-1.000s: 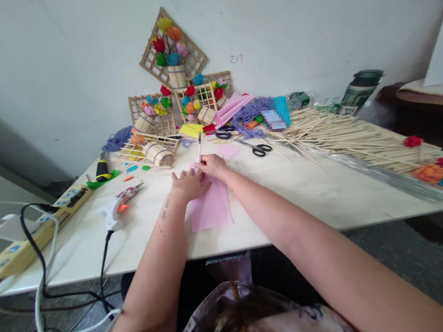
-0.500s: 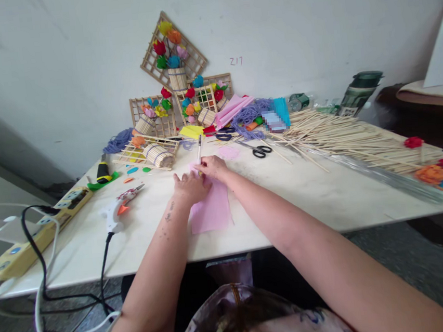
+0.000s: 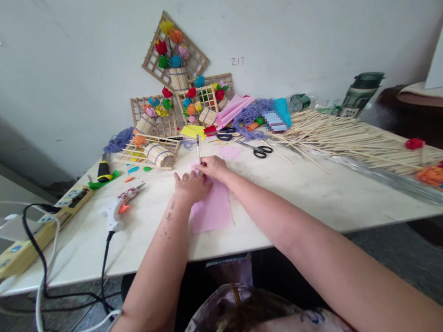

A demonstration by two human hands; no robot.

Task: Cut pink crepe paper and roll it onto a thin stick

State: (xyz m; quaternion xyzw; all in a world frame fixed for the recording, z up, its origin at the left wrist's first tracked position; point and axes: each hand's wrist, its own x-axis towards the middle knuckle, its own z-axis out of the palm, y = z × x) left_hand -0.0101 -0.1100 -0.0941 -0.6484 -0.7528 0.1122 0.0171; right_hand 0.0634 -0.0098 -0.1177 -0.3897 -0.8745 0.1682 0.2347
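Observation:
A sheet of pink paper (image 3: 211,213) lies flat near the table's front edge, partly under both hands. My left hand (image 3: 193,186) rests palm down over its upper left part, fingers apart and pressing on the sheet. Just right of it, my right hand (image 3: 213,168) is closed around a slim pen (image 3: 198,151) with a clear barrel, its upper end rising above the fingers. The pen's tip is hidden by the hands. A small pink paper piece (image 3: 230,152) lies beyond my right hand, close to black-handled scissors (image 3: 262,151).
A glue gun (image 3: 113,214) and a power strip (image 3: 36,241) with cords are at left. Lattice frames with paper flowers (image 3: 174,50) stand against the wall. Many thin wooden sticks (image 3: 344,141) cover the right side, with paper flowers (image 3: 434,176) at their end and a bottle (image 3: 363,95) behind.
Both hands, the pen and the pink paper stay practically in place. The whole view has shifted very slightly.

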